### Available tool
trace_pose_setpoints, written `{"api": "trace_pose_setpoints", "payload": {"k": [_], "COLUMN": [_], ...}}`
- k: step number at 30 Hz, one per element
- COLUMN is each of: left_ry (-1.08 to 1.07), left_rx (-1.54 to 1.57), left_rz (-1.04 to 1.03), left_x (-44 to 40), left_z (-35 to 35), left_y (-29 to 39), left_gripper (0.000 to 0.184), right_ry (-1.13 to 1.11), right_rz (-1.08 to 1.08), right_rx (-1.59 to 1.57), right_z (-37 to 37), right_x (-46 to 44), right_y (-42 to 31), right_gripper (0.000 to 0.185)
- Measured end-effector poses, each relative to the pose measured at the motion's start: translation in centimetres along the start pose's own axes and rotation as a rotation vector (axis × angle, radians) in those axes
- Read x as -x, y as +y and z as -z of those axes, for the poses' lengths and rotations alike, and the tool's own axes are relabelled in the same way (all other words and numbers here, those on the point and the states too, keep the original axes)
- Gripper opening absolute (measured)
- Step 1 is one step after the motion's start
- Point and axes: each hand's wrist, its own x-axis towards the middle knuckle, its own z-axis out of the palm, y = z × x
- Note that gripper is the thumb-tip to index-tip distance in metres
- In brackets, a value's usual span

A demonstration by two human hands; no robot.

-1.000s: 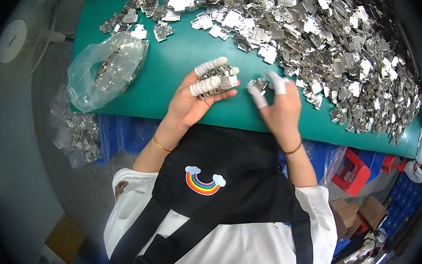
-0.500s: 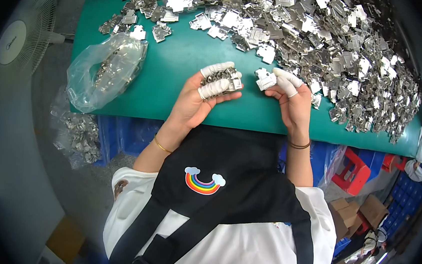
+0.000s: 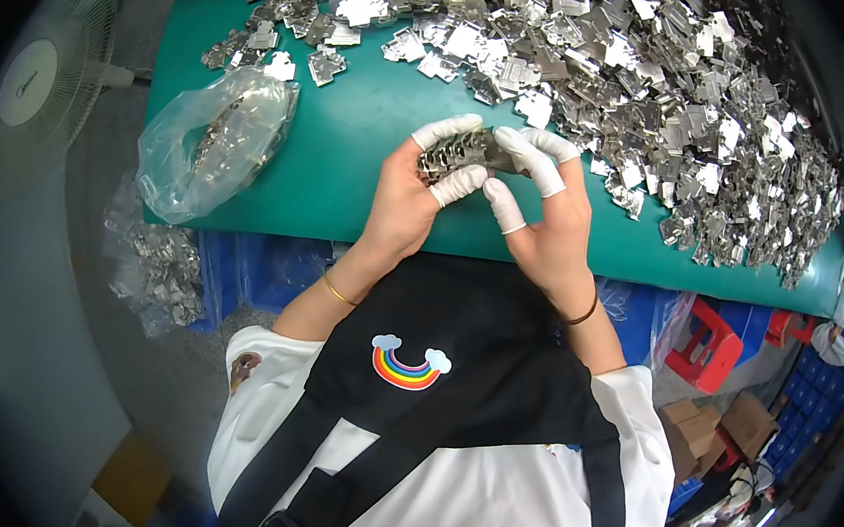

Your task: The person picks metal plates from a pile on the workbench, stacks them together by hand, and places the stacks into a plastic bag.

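Observation:
My left hand (image 3: pixel 402 202), with white finger cots on thumb and fingertip, grips a row of stamped metal pieces (image 3: pixel 455 153) pressed face to face. At the right end of that row, my right hand (image 3: pixel 557 230) has its cot-covered fingers on a single metal piece (image 3: pixel 499 157), which touches or nearly touches the row. The right thumb sits below, partly apart from the fingers. Fingers hide much of this piece. Beyond both hands spreads a large heap of similar shiny metal pieces (image 3: pixel 581 57) on the green tabletop (image 3: pixel 354 117).
At the table's left lies an open clear plastic bag (image 3: pixel 171 166) with metal pieces inside. Another filled bag (image 3: pixel 165 271) is lower, beside a blue bin (image 3: pixel 265 275). A fan (image 3: pixel 31 84) stands far left. Red stools (image 3: pixel 706 344) and cardboard boxes (image 3: pixel 693 433) are at the right.
My right hand has moved left, carrying a metal piece from beside the heap to the right end of the row in my left hand. The left hand has turned slightly.

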Motion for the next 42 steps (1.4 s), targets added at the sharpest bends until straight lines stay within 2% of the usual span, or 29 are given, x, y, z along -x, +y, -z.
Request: {"api": "trace_pose_setpoints", "payload": {"k": [3,5,7,8,11,14,15,18,20,21,22,23,24,26,27,28,29,31,32,33,35,36,38,42], "left_ry": [-0.019,-0.028,-0.017,-0.034,-0.109,-0.256,-0.276,-0.190,-0.154,-0.058,0.088,0.393,0.469,0.894,0.986,0.995,0.999,0.902,0.885,0.889,0.878,0.870,0.861,0.851], "left_rx": [0.031,0.045,0.221,0.181,0.147,-0.087,-0.282,-0.232,-0.261,-0.301,-0.579,-0.847,-1.204,-1.806,-1.950,-1.975,-1.992,-1.814,-1.678,-1.640,-1.610,-1.578,-1.540,-1.412], "left_rz": [0.085,0.127,0.172,0.188,0.140,0.043,0.023,-0.017,-0.041,-0.165,-0.351,-0.577,-0.830,-0.897,-0.833,-0.700,-0.566,-0.422,-0.348,-0.356,-0.392,-0.422,-0.461,-0.431], "left_x": [-0.1,-0.1,-0.2,0.0,0.3,1.0,1.1,1.9,2.1,2.5,3.2,3.8,4.1,5.1,5.5,5.8,6.1,6.1,6.1,5.9,5.9,5.8,5.7,6.0], "left_z": [-0.3,-0.3,-0.9,-1.3,-1.9,-1.1,-0.7,-1.5,-0.4,0.4,1.8,2.5,3.2,4.7,6.4,8.0,9.4,11.1,11.4,10.8,11.2,11.4,11.8,12.0], "left_y": [1.0,1.0,1.1,1.4,1.5,2.0,2.8,5.0,7.0,8.0,9.0,9.9,12.0,14.6,15.3,15.8,16.2,17.2,17.5,17.7,18.1,18.4,18.9,19.8], "left_gripper": [0.041,0.042,0.049,0.059,0.065,0.066,0.067,0.068,0.078,0.064,0.042,0.034,0.025,0.015,0.015,0.016,0.018,0.024,0.028,0.037,0.039,0.042,0.044,0.042], "right_ry": [-0.003,-0.023,-0.019,-0.022,-0.013,0.023,0.102,0.110,0.087,0.068,0.059,0.035,0.005,-0.091,-0.172,-0.183,-0.287,-0.430,-0.388,-0.543,-0.453,-0.342,-0.394,-0.399], "right_rz": [-0.009,-0.139,-0.025,-0.019,-0.020,-0.144,-0.191,-0.532,-0.728,-0.807,-0.802,-0.850,-0.902,-0.858,-0.798,-0.797,-0.695,-0.542,-0.449,-0.268,0.042,0.284,0.381,0.479], "right_rx": [-0.022,-0.126,-0.037,-0.029,-0.037,-0.207,-0.491,-1.131,-1.645,-1.749,-1.750,-1.841,-1.935,-1.836,-1.783,-1.717,-1.635,-1.406,-1.231,-0.996,-0.645,-0.433,-0.140,-0.088], "right_z": [-0.6,-1.0,-1.4,-1.7,-2.1,-2.9,-3.4,-3.0,-2.8,-2.5,-2.6,-3.0,-3.5,-4.1,-4.5,-5.2,-5.9,-7.4,-8.5,-9.7,-12.6,-14.2,-17.4,-18.7], "right_x": [0.6,0.8,0.8,0.9,0.5,1.1,0.9,0.4,0.1,-0.8,-0.9,-0.8,-0.9,-2.3,-3.3,-4.4,-5.8,-8.8,-10.2,-12.1,-13.6,-13.8,-12.9,-13.0], "right_y": [0.9,0.7,0.8,1.1,1.7,4.2,4.2,4.1,5.0,4.1,4.3,4.7,4.9,3.8,3.0,1.7,0.4,-3.2,-6.2,-7.0,-10.1,-10.6,-10.5,-10.4], "right_gripper": [0.049,0.055,0.066,0.078,0.080,0.067,0.058,0.044,0.046,0.047,0.047,0.047,0.047,0.044,0.043,0.040,0.039,0.038,0.035,0.033,0.038,0.038,0.036,0.033]}}
